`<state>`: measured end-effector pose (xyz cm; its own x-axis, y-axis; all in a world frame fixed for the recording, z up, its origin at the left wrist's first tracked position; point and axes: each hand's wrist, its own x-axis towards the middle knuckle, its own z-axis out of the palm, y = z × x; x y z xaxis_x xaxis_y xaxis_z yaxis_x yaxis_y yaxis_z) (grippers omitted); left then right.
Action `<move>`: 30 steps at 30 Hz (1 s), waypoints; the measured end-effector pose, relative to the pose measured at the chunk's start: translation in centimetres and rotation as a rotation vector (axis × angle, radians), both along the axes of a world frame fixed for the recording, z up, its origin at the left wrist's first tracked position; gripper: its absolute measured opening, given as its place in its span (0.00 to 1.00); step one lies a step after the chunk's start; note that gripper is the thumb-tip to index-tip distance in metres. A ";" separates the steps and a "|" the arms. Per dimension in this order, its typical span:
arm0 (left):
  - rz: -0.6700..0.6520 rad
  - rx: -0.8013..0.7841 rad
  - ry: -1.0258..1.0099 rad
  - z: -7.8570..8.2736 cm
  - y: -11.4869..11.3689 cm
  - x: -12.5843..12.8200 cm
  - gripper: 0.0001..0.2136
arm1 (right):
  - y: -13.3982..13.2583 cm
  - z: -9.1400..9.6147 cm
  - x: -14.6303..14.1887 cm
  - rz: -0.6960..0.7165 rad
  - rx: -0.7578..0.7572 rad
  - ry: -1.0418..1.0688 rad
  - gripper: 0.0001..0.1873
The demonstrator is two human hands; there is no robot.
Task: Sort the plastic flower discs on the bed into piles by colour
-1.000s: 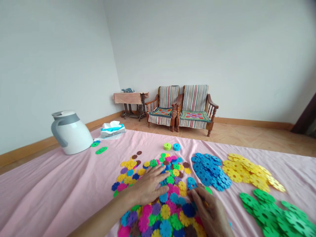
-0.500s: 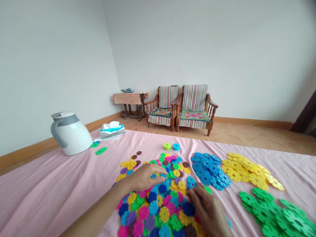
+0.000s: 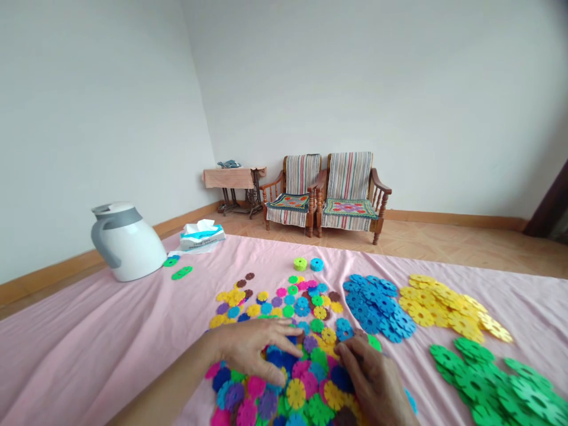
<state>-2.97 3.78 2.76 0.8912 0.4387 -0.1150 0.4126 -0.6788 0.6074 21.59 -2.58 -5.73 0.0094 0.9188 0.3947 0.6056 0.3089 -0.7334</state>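
A mixed pile of notched, flower-shaped plastic discs [image 3: 296, 393] in many colours lies on the pink cloth. My left hand [image 3: 260, 349] rests over the pile's middle, palm down with the fingers apart, touching discs and holding none that I can see. At the pile's right edge is my right hand [image 3: 375, 376], its fingers curled and pressed together. What they hold, if anything, is hidden. Right of it lie sorted heaps of blue discs [image 3: 377, 305], yellow discs [image 3: 448, 305] and green discs [image 3: 492, 381].
A lime disc stack [image 3: 300, 264] and a light-blue disc stack [image 3: 316, 264] stand beyond the pile. A white-and-grey jug [image 3: 137, 248] and a tissue box [image 3: 203, 238] are at the left. Two wooden chairs [image 3: 350, 180] and a cloth-covered sewing table [image 3: 233, 177] stand by the wall.
My left hand has moved nearer to me over the pile and its fingers have spread, uncovering discs at the back. My right hand has stayed in place.
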 end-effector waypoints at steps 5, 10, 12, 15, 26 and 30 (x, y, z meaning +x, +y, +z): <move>0.152 -0.049 -0.119 -0.2 1.8 0.7 0.15 | -0.1 0.1 0.0 -0.001 -0.030 -0.017 0.23; 0.349 0.283 -0.191 -3.1 6.6 3.8 0.18 | -0.1 0.1 0.0 0.002 -0.035 -0.021 0.22; 0.384 0.399 -0.146 -4.3 8.3 5.0 0.18 | 0.0 -0.1 0.0 -0.007 -0.019 -0.018 0.22; 0.425 0.442 -0.108 -5.5 9.8 6.0 0.17 | 0.1 -0.5 0.0 0.003 -0.014 -0.013 0.22; 0.447 0.498 -0.019 -4.3 6.1 3.1 0.11 | 0.2 -0.5 0.2 0.044 -0.052 -0.033 0.20; 0.470 0.518 0.072 -4.1 5.3 3.8 0.08 | 0.2 -0.6 0.0 0.017 -0.025 0.000 0.20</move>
